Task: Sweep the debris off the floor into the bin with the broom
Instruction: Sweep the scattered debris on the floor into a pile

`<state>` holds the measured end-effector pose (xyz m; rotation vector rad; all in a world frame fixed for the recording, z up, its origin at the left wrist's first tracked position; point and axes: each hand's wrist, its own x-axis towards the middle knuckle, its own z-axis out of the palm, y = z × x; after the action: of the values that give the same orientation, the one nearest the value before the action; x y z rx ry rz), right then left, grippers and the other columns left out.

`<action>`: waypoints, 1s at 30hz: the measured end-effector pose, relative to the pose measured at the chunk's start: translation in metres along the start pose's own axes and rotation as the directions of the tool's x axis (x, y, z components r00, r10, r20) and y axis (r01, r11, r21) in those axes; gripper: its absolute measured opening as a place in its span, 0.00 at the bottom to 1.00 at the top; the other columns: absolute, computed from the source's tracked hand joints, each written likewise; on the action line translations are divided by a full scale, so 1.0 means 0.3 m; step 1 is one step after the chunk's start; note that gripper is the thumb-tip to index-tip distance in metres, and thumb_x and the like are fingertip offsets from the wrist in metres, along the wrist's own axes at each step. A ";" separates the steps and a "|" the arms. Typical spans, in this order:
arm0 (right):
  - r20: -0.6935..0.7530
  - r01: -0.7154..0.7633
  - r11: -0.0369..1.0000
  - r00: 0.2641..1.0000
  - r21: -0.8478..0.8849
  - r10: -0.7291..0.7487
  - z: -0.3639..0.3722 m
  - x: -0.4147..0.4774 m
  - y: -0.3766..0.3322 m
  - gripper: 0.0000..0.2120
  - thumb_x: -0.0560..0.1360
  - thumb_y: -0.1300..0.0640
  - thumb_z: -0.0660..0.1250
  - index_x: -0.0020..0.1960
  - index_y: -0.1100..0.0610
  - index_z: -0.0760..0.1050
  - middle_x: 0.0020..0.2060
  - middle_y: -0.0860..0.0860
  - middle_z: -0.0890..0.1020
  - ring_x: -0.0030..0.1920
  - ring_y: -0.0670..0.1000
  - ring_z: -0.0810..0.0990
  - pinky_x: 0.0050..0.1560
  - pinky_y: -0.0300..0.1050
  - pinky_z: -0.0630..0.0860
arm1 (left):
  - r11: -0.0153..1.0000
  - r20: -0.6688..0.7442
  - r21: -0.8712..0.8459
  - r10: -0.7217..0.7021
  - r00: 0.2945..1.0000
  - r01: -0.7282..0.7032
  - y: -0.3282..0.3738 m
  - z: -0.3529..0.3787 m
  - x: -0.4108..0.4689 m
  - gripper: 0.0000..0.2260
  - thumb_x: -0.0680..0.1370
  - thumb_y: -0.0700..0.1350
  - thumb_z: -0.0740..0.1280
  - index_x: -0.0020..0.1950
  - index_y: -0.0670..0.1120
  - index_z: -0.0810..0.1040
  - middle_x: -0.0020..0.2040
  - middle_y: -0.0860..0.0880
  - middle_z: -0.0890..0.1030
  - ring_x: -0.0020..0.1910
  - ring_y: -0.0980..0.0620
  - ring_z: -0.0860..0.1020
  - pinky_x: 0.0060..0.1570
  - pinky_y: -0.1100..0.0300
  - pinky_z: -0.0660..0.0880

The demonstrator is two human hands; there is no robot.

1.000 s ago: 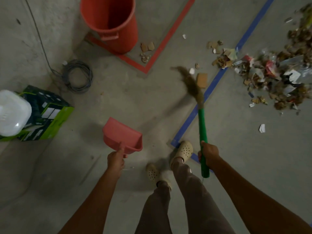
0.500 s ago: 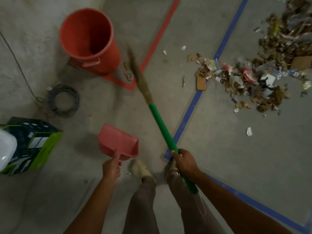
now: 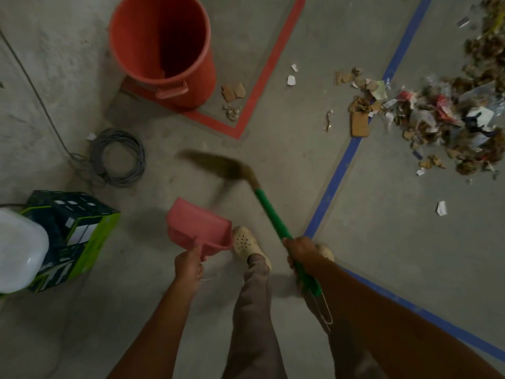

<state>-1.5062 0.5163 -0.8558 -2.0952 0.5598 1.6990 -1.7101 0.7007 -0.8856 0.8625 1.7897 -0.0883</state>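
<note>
The broom with a green handle and a brown bristle head (image 3: 269, 214) is slanting across the middle of the view. Its bristles are showing as a blur over the bare grey concrete floor (image 3: 382, 255), between the red tape corner (image 3: 240, 129) and the pink plastic dustpan (image 3: 198, 228); whether they are touching the floor is unclear. The right hand (image 3: 299, 251) is wrapping its fingers around the lower part of the green handle, whose end is sticking out past the wrist. The left hand (image 3: 188, 265) is clamping its curled fingers on the dustpan's short handle, and the pan's mouth is facing away from the person, just left of a cream perforated clog (image 3: 244, 242).

The tall orange-red plastic bin (image 3: 209, 77) is standing upright at the top, inside the red tape outline, with a few torn cardboard scraps (image 3: 233, 93) lying just beside it. The main heap of debris (image 3: 451, 119), a mix of cardboard, paper and wrappers, is lying at the upper right, well apart from the bristles and mostly beyond the blue tape line (image 3: 336, 181). Some small white scraps (image 3: 291, 79) are sitting between the two tape lines.

At the left, a coiled grey cable (image 3: 139, 162) is lying on the floor, and a green-and-black cardboard box (image 3: 82, 228) is sitting next to a white plastic container (image 3: 19, 250).
</note>
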 end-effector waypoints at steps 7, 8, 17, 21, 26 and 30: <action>-0.264 0.113 0.885 0.964 0.452 0.012 0.001 0.041 -0.116 0.16 0.83 0.50 0.61 0.54 0.64 0.74 0.31 0.56 0.77 0.29 0.54 0.75 0.34 0.50 0.77 | 0.999 0.041 -0.008 0.048 0.998 -0.048 0.196 -0.040 0.120 0.19 0.77 0.56 0.71 0.38 0.42 0.73 0.31 0.46 0.75 0.17 0.57 0.61 0.18 0.68 0.55; -0.290 0.145 0.875 0.957 0.462 -0.005 0.001 0.031 -0.134 0.16 0.83 0.50 0.60 0.55 0.63 0.74 0.31 0.56 0.76 0.29 0.54 0.75 0.35 0.51 0.77 | 0.998 0.039 -0.003 0.056 0.998 -0.056 0.219 -0.040 0.128 0.19 0.77 0.57 0.71 0.38 0.42 0.73 0.31 0.46 0.75 0.18 0.56 0.61 0.19 0.68 0.55; -0.143 0.305 0.900 0.951 0.310 -0.273 0.053 -0.029 -0.392 0.12 0.84 0.49 0.58 0.55 0.58 0.72 0.33 0.53 0.76 0.28 0.49 0.74 0.25 0.41 0.73 | 0.998 0.030 0.055 0.027 0.999 -0.028 0.274 0.038 0.171 0.21 0.75 0.58 0.73 0.41 0.39 0.76 0.36 0.43 0.77 0.17 0.56 0.63 0.19 0.67 0.57; 0.057 0.237 0.955 0.966 0.179 -0.251 0.055 0.082 -0.573 0.14 0.83 0.50 0.60 0.56 0.62 0.72 0.32 0.53 0.76 0.27 0.49 0.74 0.26 0.42 0.74 | 0.998 0.028 0.058 0.028 0.999 -0.030 0.271 0.110 0.168 0.21 0.75 0.58 0.72 0.42 0.39 0.76 0.35 0.44 0.77 0.21 0.54 0.63 0.19 0.66 0.57; 0.003 0.114 0.928 0.992 0.354 -0.122 -0.114 0.258 -0.634 0.14 0.82 0.52 0.62 0.56 0.64 0.72 0.32 0.55 0.77 0.26 0.52 0.74 0.26 0.43 0.73 | 0.995 0.041 0.081 0.048 0.998 -0.051 0.313 0.248 0.141 0.21 0.77 0.58 0.70 0.40 0.40 0.75 0.36 0.42 0.75 0.20 0.55 0.62 0.20 0.67 0.56; -0.166 0.108 0.843 0.986 0.527 -0.022 -0.384 0.343 -0.574 0.13 0.82 0.51 0.62 0.47 0.62 0.72 0.31 0.56 0.77 0.27 0.53 0.75 0.27 0.45 0.74 | 0.991 0.049 0.107 0.072 0.996 -0.077 0.387 0.397 0.101 0.22 0.76 0.61 0.70 0.42 0.41 0.75 0.35 0.44 0.76 0.22 0.54 0.63 0.21 0.65 0.57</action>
<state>-1.3005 0.5945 -0.9265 -1.8094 0.8832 1.1651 -1.5511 0.7474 -0.9199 0.9962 1.7212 -0.1567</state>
